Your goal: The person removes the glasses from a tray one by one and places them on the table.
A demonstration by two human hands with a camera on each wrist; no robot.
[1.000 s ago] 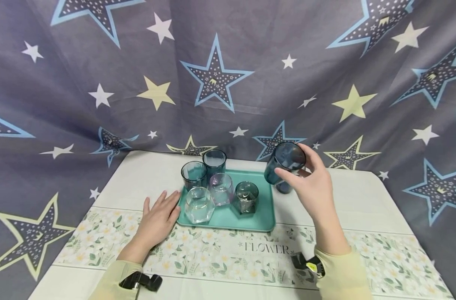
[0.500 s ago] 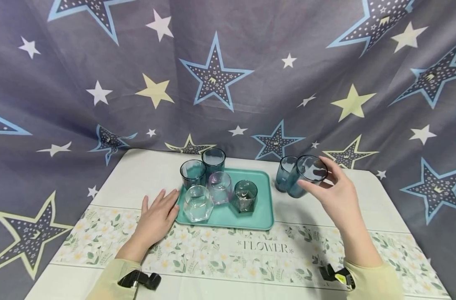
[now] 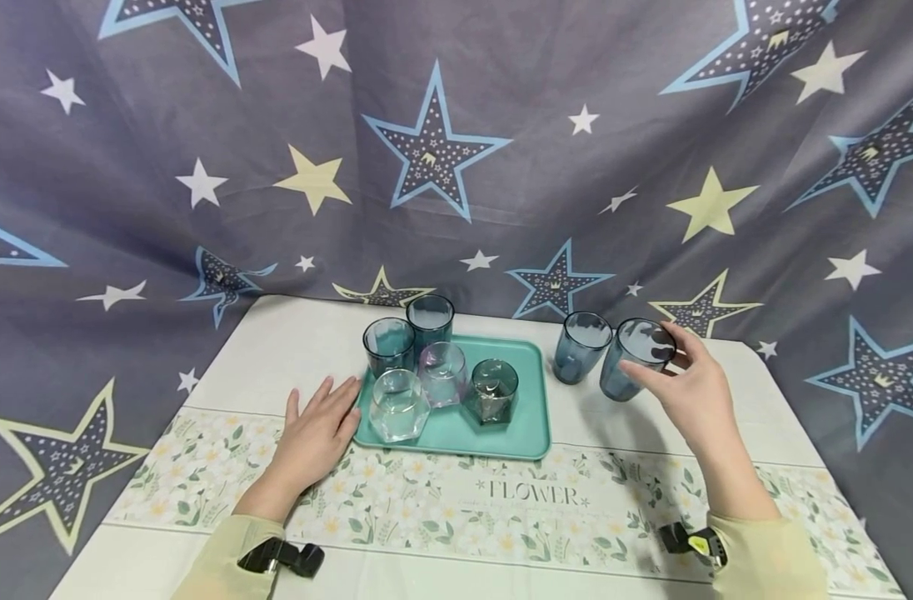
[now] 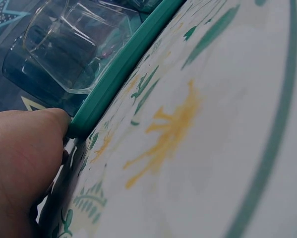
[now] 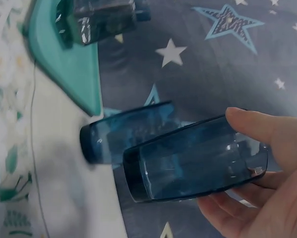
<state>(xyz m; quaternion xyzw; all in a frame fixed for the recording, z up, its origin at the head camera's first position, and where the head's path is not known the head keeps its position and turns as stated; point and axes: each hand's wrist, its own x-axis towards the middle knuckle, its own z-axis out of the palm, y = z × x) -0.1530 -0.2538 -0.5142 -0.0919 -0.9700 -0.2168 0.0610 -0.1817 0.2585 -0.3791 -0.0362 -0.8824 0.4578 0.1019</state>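
Observation:
My right hand (image 3: 692,392) holds a blue drinking glass (image 5: 193,166) near its rim, thumb on one side and fingers on the other. Just left of it a second blue glass (image 3: 576,354) stands on the table. My left hand (image 3: 314,437) lies flat with its fingertips at the left edge of the teal tray (image 3: 527,400). In the left wrist view the thumb (image 4: 54,119) touches the tray's rim. On the tray are a clear glass (image 3: 399,408), a pinkish glass (image 3: 443,379), a smoky grey glass (image 3: 494,392) and a dark teal-blue glass (image 3: 389,346).
Another blue glass (image 3: 430,321) stands behind the dark one, at the tray's back left corner. A floral band with the word FLOWER (image 3: 531,494) crosses the white tablecloth (image 3: 291,342). Behind the table hangs a grey star-patterned curtain (image 3: 546,183).
My right hand has carried its blue glass from above the tray's right edge to the right and lower, past the standing blue glass, now uncovered. The left hand stays put.

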